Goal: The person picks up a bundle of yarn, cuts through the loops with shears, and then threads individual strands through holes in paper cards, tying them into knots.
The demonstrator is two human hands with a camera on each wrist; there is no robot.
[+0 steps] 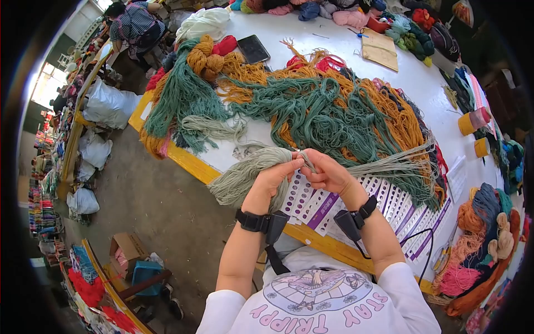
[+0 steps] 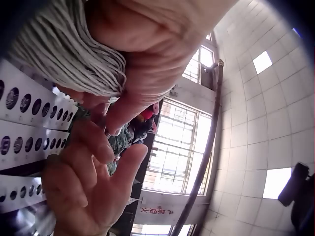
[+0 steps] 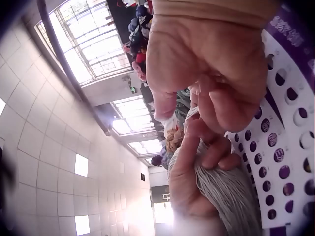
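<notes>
Left hand (image 1: 278, 173) grips a pale grey-green yarn hank (image 1: 242, 177) near its end; fingers curl round it, loose end hangs to the left, center of frame. Right hand (image 1: 330, 175) meets it at the hank's gathered end, fingers bent, thumb standing apart in the left wrist view. Can't tell if the right fingers pinch a strand.

Both hands are over the near edge of the white counter (image 1: 283, 32), which has a yellow rim. Right below the hands, toward lower right: printed strips (image 1: 374, 193), white and purple, with rows of round spots. Above the hands, a big tangle of dark green yarn (image 1: 317, 111) over orange yarn (image 1: 396, 119). More pale grey strands (image 1: 392, 161) lie across it, right of center.

Upper middle: black flat device (image 1: 253, 49). Upper right: tan board (image 1: 380, 50). Right side: two yellow-ended rolls (image 1: 466, 124). Lower right: orange, blue and pink hanks (image 1: 471, 217). Upper left: another person (image 1: 136, 30), white sack (image 1: 108, 103) below.
</notes>
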